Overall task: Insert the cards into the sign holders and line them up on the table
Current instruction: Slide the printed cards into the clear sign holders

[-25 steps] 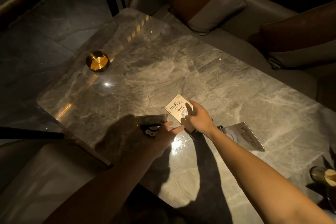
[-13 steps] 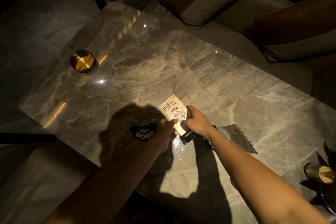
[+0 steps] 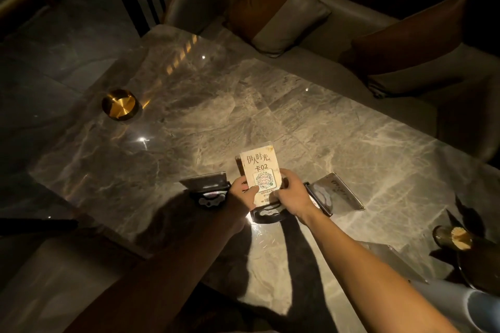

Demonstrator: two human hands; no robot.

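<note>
A cream card (image 3: 259,167) printed with characters, "02" and a round code stands upright in a clear sign holder whose dark base (image 3: 266,213) rests on the marble table (image 3: 270,105). My left hand (image 3: 243,192) pinches the card's lower left edge. My right hand (image 3: 293,194) grips its lower right side and the holder. A second holder (image 3: 207,186) with a dark base stands just left of my left hand. A third holder (image 3: 336,193) lies tilted just right of my right hand, with a card inside.
A round brass dish (image 3: 119,107) sits at the table's far left. A bottle with a foil top (image 3: 454,238) stands at the right edge, a clear stand (image 3: 389,259) beside it. Sofa cushions (image 3: 276,8) line the far side.
The card has turned upright and squared to me over the holder base. My left hand left the left holder and came onto the card's edge. The view shifted slightly.
</note>
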